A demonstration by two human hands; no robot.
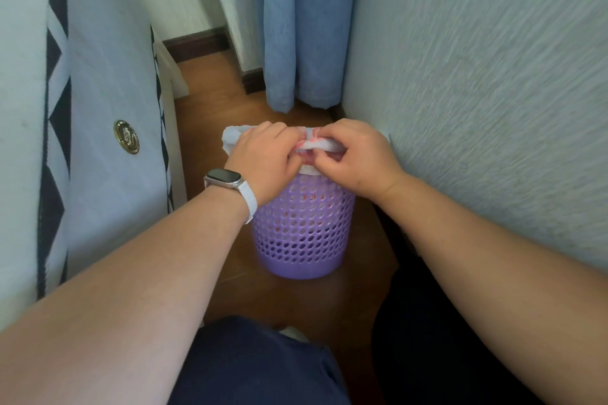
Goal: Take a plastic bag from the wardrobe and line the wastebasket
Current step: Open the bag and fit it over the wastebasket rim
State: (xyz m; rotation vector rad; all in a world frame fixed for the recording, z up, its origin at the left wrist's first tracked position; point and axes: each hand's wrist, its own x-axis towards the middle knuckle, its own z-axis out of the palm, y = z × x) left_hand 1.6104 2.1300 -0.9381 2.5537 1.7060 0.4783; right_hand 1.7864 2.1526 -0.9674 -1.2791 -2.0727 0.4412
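Centre frame: round purple wastebasket, perforated plastic, on glossy wood floor. Thin white plastic bag folded over its rim. Left hand and right hand both pinch a bunched strip of bag, fingers curled.

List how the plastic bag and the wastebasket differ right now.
The wastebasket is purple; the plastic bag is white with pink print. The wastebasket has rows of holes; the plastic bag is crumpled film. The wastebasket stands on the floor; the plastic bag drapes over its rim, pinched by the left hand and right hand. Both look plastic.
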